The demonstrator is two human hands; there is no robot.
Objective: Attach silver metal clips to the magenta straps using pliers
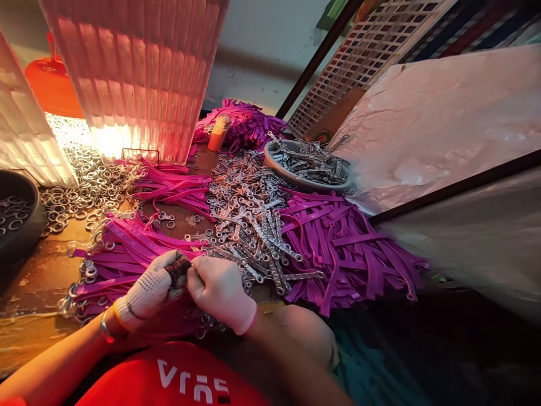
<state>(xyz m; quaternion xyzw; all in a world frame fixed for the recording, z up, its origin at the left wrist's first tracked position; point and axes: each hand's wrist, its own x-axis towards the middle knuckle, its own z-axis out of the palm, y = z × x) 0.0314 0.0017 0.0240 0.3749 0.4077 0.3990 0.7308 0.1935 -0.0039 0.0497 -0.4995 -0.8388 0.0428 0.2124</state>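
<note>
Both hands (186, 282) seemingly pinch a small clasp (191, 269) over purple straps (127, 248)

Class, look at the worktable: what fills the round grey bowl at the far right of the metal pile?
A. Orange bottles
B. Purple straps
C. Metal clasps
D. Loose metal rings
C. The grey bowl holds silvery metal clasps like those heaped on the table beside it; the purple straps lie outside it, in front, and the loose rings are spread on the far left.
</note>
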